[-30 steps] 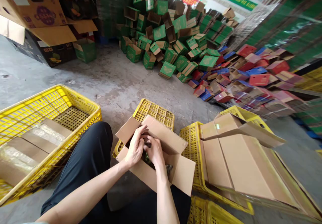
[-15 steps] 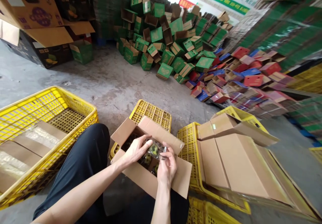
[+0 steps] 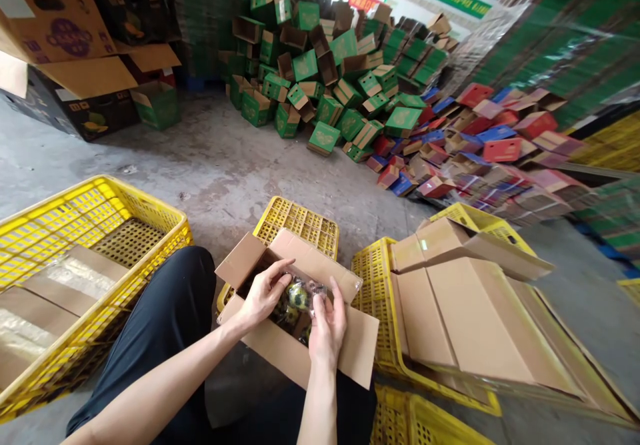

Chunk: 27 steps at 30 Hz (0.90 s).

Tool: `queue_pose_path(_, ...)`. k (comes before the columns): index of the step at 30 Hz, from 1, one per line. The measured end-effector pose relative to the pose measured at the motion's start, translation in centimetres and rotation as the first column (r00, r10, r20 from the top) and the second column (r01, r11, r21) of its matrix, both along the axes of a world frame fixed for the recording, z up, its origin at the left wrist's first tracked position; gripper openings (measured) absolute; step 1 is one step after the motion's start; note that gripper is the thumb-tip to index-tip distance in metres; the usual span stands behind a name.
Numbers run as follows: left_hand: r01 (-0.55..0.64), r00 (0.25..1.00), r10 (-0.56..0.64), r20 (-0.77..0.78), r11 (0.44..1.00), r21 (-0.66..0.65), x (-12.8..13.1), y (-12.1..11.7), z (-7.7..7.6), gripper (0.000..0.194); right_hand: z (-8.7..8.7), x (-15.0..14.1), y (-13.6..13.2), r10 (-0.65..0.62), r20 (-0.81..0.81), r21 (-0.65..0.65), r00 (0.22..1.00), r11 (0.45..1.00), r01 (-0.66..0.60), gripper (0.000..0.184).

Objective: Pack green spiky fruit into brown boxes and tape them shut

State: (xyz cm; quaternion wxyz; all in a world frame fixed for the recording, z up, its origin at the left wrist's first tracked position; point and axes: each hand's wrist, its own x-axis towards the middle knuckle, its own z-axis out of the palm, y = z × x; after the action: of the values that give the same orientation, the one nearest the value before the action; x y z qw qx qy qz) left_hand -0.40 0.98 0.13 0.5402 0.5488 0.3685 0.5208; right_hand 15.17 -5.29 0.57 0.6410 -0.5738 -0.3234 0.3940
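Left hand [image 3: 265,296] and right hand [image 3: 327,328] pinch the clear plastic packet [image 3: 299,296] over the rectangular brown cardboard box [image 3: 277,356]. It has contents [image 3: 286,316], not closed yet.

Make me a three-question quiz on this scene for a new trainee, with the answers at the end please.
1. Which thing is between the left hand and the right hand?
a) a tape roll
b) a clear plastic packet
c) a knife

2. True or false: the cardboard box beneath the hands is closed.

3. Fill in the colour: left of the heap of red and blue boxes lies a heap of mostly ____ boxes.

Key:
1. b
2. False; it is open.
3. Green
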Motion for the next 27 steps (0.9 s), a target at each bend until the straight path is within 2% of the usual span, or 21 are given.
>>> queue_pose_path(3,-0.014,1.0,0.014,-0.018,1.0,-0.007,0.0,-0.1,0.0,0.044,-0.6,0.2,0.1,-0.04,0.015,-0.037,0.999,0.998,0.04,0.054)
queue_pose_path(7,-0.006,1.0,0.005,-0.017,1.0,-0.014,0.1,-0.1,-0.1,0.044,-0.8,0.4,0.1,-0.111,0.022,0.012,0.994,0.994,0.111,0.042)
queue_pose_path(13,-0.077,0.997,0.078,-0.022,0.996,0.041,-0.1,-0.2,-0.1,0.042,-0.8,0.3,0.3,-0.2,0.059,0.036,0.978,0.979,0.198,0.039)
queue_pose_path(17,-0.141,0.99,0.14,0.029,0.988,0.057,-0.1,-0.4,-0.1,0.043,-0.3,0.4,-0.1,-0.266,0.219,0.05,0.939,0.964,0.262,0.034)
queue_pose_path(19,-0.142,0.99,0.139,0.035,0.987,0.076,0.0,-0.5,0.1,0.042,0.2,0.3,-0.6,-0.186,0.356,0.01,0.916,0.981,0.196,0.028)
queue_pose_path(22,-0.103,0.994,0.105,-0.008,0.988,0.118,-0.1,-0.7,0.4,0.041,0.5,0.1,-0.6,0.08,0.501,-0.185,0.862,0.983,0.017,0.031)
queue_pose_path(24,-0.065,0.994,0.078,-0.077,0.985,0.159,-0.1,-0.9,0.6,0.039,0.2,0.0,0.4,0.234,0.584,-0.261,0.777,0.961,-0.093,0.035)
queue_pose_path(27,0.046,0.977,0.01,-0.211,0.965,0.258,-0.1,-1.1,0.7,0.036,-1.2,-0.2,3.7,0.381,0.665,-0.24,0.642,0.923,-0.299,0.024)
